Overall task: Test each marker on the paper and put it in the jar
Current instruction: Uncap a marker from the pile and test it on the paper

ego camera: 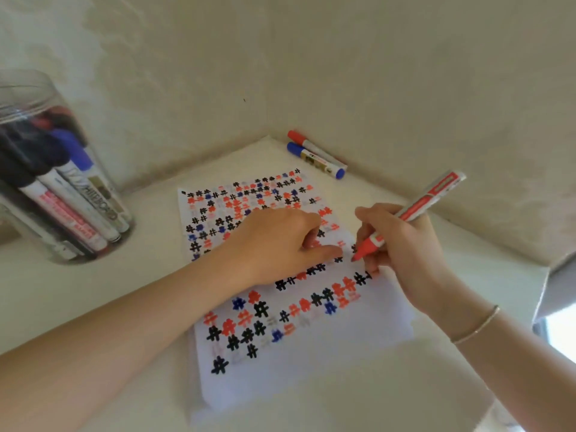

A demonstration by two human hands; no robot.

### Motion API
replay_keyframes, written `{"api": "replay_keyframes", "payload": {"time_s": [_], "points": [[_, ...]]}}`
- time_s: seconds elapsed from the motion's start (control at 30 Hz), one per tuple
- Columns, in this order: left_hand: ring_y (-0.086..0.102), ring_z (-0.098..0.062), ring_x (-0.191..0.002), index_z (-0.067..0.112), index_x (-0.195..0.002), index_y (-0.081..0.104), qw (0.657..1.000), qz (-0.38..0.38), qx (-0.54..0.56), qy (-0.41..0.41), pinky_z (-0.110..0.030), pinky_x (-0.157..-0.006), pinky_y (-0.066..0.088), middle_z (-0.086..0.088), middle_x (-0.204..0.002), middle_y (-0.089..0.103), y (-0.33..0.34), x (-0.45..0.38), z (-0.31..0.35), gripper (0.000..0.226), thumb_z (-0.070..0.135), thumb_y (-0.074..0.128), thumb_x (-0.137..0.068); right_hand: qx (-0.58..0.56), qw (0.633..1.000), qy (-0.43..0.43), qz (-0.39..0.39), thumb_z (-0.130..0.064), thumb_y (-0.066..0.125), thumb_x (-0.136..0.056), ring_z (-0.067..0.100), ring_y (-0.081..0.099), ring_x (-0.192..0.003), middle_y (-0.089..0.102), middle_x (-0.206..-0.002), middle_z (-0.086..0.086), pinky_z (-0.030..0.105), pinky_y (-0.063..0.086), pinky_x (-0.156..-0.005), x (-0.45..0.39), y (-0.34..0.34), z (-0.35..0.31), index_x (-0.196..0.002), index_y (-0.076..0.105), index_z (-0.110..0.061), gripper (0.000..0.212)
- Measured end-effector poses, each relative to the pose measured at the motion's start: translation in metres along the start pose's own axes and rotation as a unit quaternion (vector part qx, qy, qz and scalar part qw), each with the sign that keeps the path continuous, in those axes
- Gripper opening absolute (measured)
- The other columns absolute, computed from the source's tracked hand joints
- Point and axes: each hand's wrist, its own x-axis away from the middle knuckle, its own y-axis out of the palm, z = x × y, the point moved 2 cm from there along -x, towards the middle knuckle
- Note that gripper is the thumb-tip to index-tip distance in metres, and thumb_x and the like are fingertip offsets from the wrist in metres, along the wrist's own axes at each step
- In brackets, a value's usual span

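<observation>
A white paper (358,344) covered in red, blue and black hash marks lies on the pale table. My right hand (402,247) grips an uncapped red marker (414,210) like a pen, its tip touching the paper's right side. My left hand (280,244) rests on the middle of the paper, thumb stretched toward the marker tip and fingers curled under. Whether those fingers hold anything is hidden. A clear jar (46,169) at the far left holds several capped markers. A red-capped marker (300,139) and a blue-capped marker (314,159) lie by the back wall.
The table sits in a corner, with walls close behind and to the right. The table's right edge (542,294) drops off beyond my right wrist, which wears a thin bracelet (477,325). Bare tabletop lies between the jar and the paper.
</observation>
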Motion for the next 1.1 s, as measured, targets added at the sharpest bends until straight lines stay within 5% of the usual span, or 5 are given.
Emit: {"api": "replay_keyframes", "payload": {"time_s": [0.27, 0.4, 0.67, 0.8, 1.1], "points": [[0.046, -0.006, -0.058, 0.027, -0.070, 0.043, 1.000, -0.015, -0.019, 0.009, -0.026, -0.055, 0.040, 0.010, -0.065, 0.050, 0.008, 0.004, 0.006, 0.052, 0.077, 0.036, -0.078, 0.129, 0.989, -0.036, 0.065, -0.001, 0.057, -0.072, 0.024, 0.036, -0.052, 0.043, -0.061, 0.035, 0.028, 0.031, -0.051, 0.008, -0.003, 0.019, -0.062, 0.035, 0.009, 0.027], [0.048, -0.006, -0.058, 0.027, -0.070, 0.042, 0.999, -0.020, -0.027, 0.017, -0.023, -0.054, 0.038, 0.011, -0.066, 0.051, 0.008, 0.004, 0.005, 0.055, 0.081, 0.029, -0.075, 0.157, 0.982, -0.050, 0.090, -0.002, 0.059, -0.071, 0.022, 0.035, -0.052, 0.040, -0.055, 0.017, 0.023, 0.029, -0.045, 0.008, -0.006, 0.022, -0.060, 0.035, 0.006, 0.028], [0.048, -0.005, -0.057, 0.026, -0.071, 0.044, 0.999, -0.009, -0.046, 0.025, -0.021, -0.052, 0.035, 0.010, -0.066, 0.052, 0.010, 0.004, 0.004, 0.060, 0.083, 0.025, -0.073, 0.173, 0.982, -0.049, 0.063, -0.001, 0.059, -0.071, 0.018, 0.033, -0.051, 0.040, -0.055, 0.013, 0.023, 0.027, -0.042, 0.007, -0.002, 0.024, -0.062, 0.037, 0.008, 0.026], [0.047, -0.005, -0.057, 0.027, -0.071, 0.042, 0.998, -0.011, -0.056, 0.026, -0.022, -0.052, 0.035, 0.011, -0.067, 0.051, 0.011, 0.004, 0.004, 0.059, 0.083, 0.023, -0.073, 0.182, 0.978, -0.072, 0.074, 0.002, 0.057, -0.072, 0.011, 0.026, -0.048, 0.030, -0.048, -0.001, 0.018, 0.023, -0.039, 0.008, -0.002, 0.022, -0.054, 0.035, -0.008, 0.031], [0.047, -0.006, -0.057, 0.027, -0.071, 0.041, 0.998, -0.020, -0.063, 0.025, -0.024, -0.055, 0.041, 0.010, -0.068, 0.051, 0.009, 0.004, 0.005, 0.062, 0.084, 0.018, -0.070, 0.173, 0.983, -0.044, 0.035, 0.002, 0.058, -0.072, 0.017, 0.032, -0.050, 0.037, -0.055, 0.012, 0.023, 0.028, -0.042, 0.010, -0.001, 0.019, -0.062, 0.037, 0.011, 0.025]]}}
